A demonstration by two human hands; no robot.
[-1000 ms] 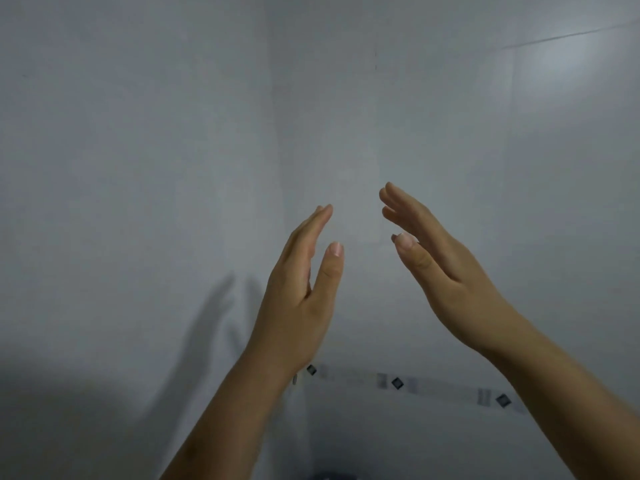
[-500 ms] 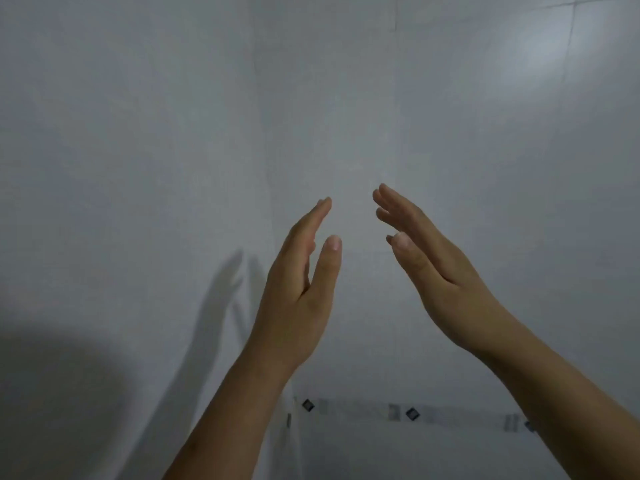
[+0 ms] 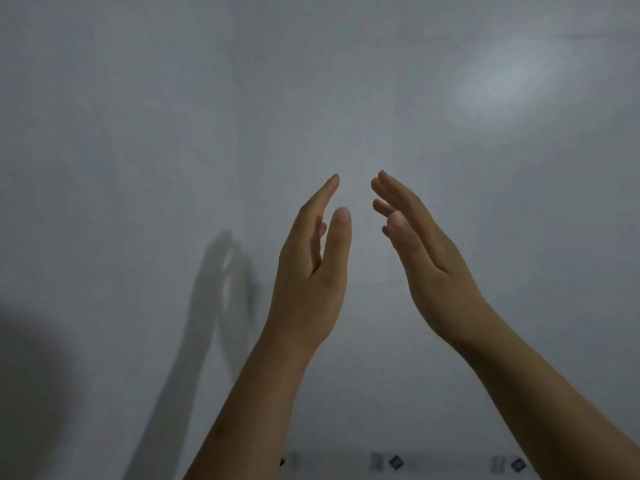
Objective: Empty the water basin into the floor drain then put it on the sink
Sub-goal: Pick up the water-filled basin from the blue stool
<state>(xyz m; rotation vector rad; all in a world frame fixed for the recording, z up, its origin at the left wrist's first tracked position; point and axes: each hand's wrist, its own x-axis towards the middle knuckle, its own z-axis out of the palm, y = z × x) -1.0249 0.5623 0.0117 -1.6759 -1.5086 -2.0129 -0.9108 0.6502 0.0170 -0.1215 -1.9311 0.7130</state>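
My left hand (image 3: 313,268) and my right hand (image 3: 422,251) are both raised in front of a white tiled wall, palms facing each other with a narrow gap between the fingertips. The fingers of both are stretched out and neither holds anything. No water basin, floor drain or sink appears in the head view.
The white tiled wall (image 3: 138,133) fills the view, with a corner seam running down behind the hands. A band of small dark diamond tiles (image 3: 396,462) runs along the bottom edge. The hands' shadow (image 3: 221,289) falls on the wall at left.
The view has tilted upward, so the decorative tile band has dropped toward the bottom edge. The two hands have drawn slightly closer together.
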